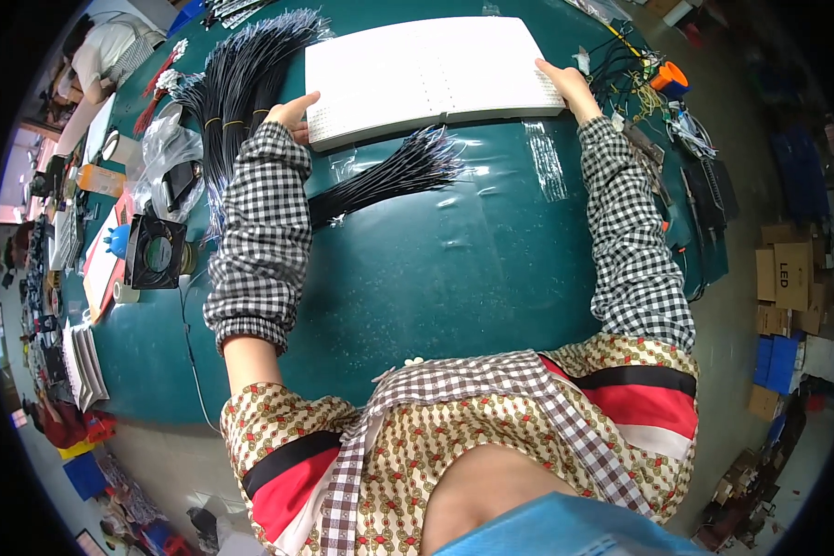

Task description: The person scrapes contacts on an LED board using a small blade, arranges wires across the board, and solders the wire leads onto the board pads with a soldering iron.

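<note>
White panel: far middle of tabletop, long axis running left to right, one long edge facing near | clear plastic bag: left, contents unclear; cardboard boxes: right, contents hidden | left hand: gripping panel's left end; right hand: gripping its right end; forearms stretched far

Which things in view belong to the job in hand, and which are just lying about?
In the job:
white slab, gripped at its ends by the left fingers and right fingers
possibly the smaller black wire bundle, lying close by

Apparently lying about:
black fan
orange bottle
clear plastic bag
</note>
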Demonstrator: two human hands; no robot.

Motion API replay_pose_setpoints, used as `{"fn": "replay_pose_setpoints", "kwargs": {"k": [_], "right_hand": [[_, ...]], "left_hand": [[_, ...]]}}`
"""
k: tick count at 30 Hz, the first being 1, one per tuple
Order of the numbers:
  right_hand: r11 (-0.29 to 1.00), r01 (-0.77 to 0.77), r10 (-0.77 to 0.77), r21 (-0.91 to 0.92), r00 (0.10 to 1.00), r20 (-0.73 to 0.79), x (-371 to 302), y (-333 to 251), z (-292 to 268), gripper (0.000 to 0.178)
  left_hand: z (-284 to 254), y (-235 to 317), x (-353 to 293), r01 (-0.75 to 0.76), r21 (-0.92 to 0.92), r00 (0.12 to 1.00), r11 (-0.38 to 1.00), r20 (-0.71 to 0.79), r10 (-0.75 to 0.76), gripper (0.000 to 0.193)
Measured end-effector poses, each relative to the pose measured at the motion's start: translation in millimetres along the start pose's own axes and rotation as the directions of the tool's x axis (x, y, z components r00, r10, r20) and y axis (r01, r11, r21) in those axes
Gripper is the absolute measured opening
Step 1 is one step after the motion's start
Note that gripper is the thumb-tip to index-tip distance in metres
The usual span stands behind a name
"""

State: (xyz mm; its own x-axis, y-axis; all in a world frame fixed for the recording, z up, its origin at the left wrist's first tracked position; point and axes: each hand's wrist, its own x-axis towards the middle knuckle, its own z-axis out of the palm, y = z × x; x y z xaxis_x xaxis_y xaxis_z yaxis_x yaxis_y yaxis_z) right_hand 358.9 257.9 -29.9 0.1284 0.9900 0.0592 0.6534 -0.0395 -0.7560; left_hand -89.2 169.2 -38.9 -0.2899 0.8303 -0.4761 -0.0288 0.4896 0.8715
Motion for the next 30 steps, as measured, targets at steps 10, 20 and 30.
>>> {"fn": "replay_pose_setpoints", "kwargs": {"k": [10, 20, 30], "right_hand": [[0.993, 0.020, -0.025, -0.116, 0.999, -0.038, -21, -29, 15, 0.083], [0.998, 0.050, -0.052, 0.046, 0.998, 0.027, -8, 1, 7, 0.083], [0.974, 0.094, -0.112, -0.205, 0.991, -0.077, 19, 28, -39, 0.081]], "left_hand": [[-23, -3, -39, -0.052, -0.167, 0.997, 0.985, -0.067, 0.042, 0.073], [-16, -12, -12, -0.123, 0.073, 0.991, 0.990, -0.046, 0.126, 0.085], [62, 18, -15, -0.091, 0.148, 0.986, 0.985, -0.128, 0.111, 0.070]]}}
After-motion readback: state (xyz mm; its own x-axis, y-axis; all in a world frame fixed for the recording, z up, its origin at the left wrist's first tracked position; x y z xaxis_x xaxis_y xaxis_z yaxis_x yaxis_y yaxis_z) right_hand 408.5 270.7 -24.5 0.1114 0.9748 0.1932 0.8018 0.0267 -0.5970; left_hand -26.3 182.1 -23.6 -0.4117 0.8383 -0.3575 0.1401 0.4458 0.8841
